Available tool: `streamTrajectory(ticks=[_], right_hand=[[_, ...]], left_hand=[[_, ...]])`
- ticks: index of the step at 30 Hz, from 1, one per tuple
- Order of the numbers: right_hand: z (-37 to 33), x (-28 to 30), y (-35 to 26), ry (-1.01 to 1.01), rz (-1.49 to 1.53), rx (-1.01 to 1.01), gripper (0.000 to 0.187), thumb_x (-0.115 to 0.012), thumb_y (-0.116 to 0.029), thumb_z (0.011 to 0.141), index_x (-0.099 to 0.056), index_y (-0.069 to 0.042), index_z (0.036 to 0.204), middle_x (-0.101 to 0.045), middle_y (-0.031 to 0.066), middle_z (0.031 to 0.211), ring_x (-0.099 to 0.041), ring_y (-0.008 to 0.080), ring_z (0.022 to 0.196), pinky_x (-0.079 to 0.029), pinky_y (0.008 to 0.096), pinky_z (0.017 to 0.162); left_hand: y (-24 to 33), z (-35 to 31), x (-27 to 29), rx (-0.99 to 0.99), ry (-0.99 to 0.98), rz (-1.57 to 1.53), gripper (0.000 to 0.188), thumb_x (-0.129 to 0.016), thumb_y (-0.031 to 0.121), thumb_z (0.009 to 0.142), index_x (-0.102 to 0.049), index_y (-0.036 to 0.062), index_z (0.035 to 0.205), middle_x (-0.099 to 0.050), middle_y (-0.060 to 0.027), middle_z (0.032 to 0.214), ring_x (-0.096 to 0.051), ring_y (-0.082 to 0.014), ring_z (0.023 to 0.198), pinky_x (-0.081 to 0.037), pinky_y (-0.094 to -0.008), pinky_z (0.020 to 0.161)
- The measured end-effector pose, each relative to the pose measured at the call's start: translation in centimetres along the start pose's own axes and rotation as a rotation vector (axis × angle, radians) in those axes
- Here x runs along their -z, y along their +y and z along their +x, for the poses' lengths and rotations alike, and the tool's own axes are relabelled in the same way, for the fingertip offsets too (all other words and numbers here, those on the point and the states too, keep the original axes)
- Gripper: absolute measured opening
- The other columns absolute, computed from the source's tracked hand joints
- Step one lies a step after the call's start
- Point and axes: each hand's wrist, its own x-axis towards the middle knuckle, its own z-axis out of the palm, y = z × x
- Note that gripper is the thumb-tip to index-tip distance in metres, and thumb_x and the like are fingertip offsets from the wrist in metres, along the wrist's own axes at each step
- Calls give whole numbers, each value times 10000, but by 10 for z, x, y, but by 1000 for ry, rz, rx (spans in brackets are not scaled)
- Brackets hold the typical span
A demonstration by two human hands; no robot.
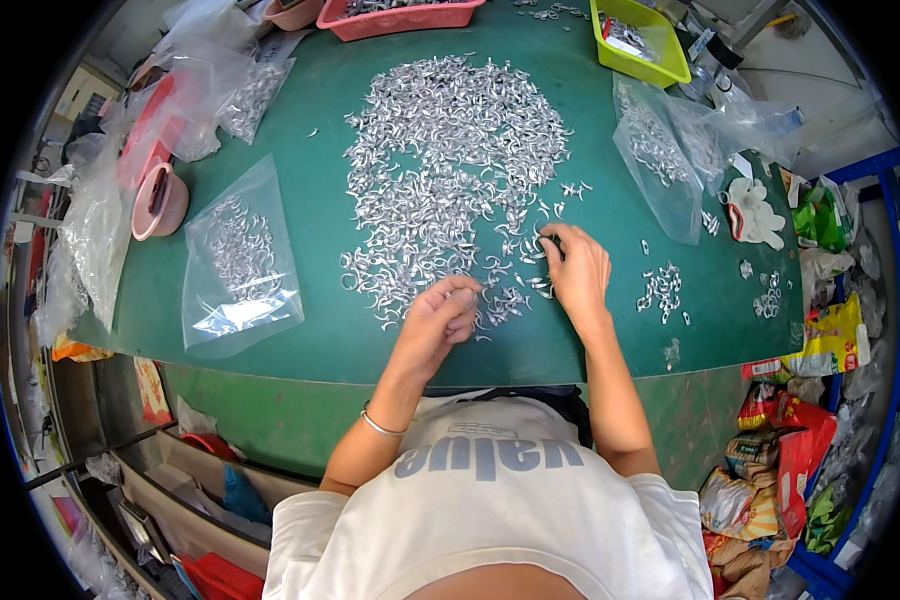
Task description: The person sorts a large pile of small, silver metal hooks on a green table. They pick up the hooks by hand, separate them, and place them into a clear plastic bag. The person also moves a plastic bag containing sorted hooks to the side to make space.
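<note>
A big heap of small curved silver metal pieces (460, 130) spreads over the green table (315, 210) in front of me. At the heap's near edge, my left hand (442, 318) is closed, thumb and fingers pressed together; whatever it may hold is too small to make out. Beside its fingertips lies a small loose group of the same metal pieces (505, 303). My right hand (580, 272) rests just right of these, fingers bent, thumb and forefinger slightly apart among scattered pieces. Nothing clearly shows between them.
A clear plastic bag (242, 255) of metal pieces lies to the left, near a pink cup (160, 205). Small ring-like parts (660, 290) lie to the right, with another bag (660, 150) and a white glove (753, 213). Pink (400, 18) and yellow-green baskets (642, 45) stand behind.
</note>
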Motion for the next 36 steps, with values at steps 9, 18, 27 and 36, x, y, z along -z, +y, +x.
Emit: streamTrajectory(ticks=[9, 18, 27, 36], right_hand=[[6, -2, 0, -61, -115, 164, 99, -599, -68, 774, -659, -104, 845, -584, 126, 721, -585, 335, 703, -449, 446, 595], [5, 25, 22, -368, 1112, -264, 123, -584, -79, 840, -600, 8, 926, -514, 21, 691, -456, 92, 587, -365, 260, 460], [-6, 22, 16, -290, 1202, -388, 193, -604, -91, 814, -609, 34, 961, -540, 16, 693, -505, 113, 616, -409, 247, 563], [-14, 8, 0, -159, 140, 17, 127, -688, -130, 747, -628, -44, 821, -551, 65, 662, -499, 212, 524, -395, 311, 494]], left_hand=[[-4, 6, -3, 111, -87, -348, 119, -497, 76, 865, -510, 33, 975, -498, -67, 817, -401, -95, 585, -326, -190, 460], [-12, 1, 0, -36, 39, -213, 284, -498, 44, 864, -483, -34, 1137, -562, -100, 898, -485, -121, 677, -392, -225, 552], [-12, 1, -5, -30, 21, -184, 314, -510, 52, 858, -485, -50, 1155, -579, -80, 898, -512, -112, 704, -428, -224, 582], [-13, -2, -4, -26, 37, -172, 270, -528, 60, 860, -531, -37, 1112, -580, -61, 869, -517, -106, 707, -435, -223, 585]])
